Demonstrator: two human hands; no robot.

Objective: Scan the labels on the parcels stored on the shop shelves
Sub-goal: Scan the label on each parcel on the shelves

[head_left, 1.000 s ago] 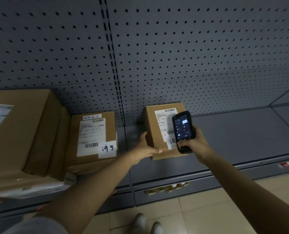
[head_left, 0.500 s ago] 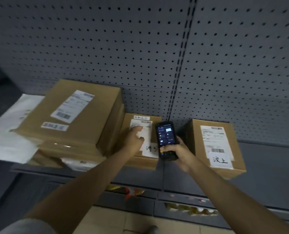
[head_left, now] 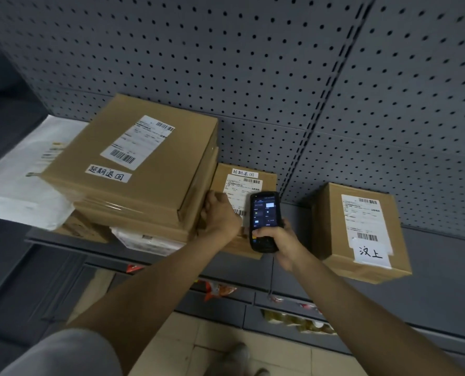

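White mailers point(head_left: 22, 185) lie far left of the hands, under a large box point(head_left: 133, 169) stacked just left of the left hand point(head_left: 220, 217). That hand rests on the small box point(head_left: 246, 183) on the shelf point(head_left: 429, 280), fingers curled at its left side. The right hand point(head_left: 277, 237) grips a scanner point(head_left: 264, 221) over that box's label. Well right of the right hand stands another box point(head_left: 361, 232).

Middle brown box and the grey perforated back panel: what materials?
Middle brown box: apparently matte corrugated cardboard, judging by its tan faces and folded edges, with white paper labels. Grey perforated back panel: likely painted sheet metal, given its even hole grid and smooth coat, though plastic can't be excluded.
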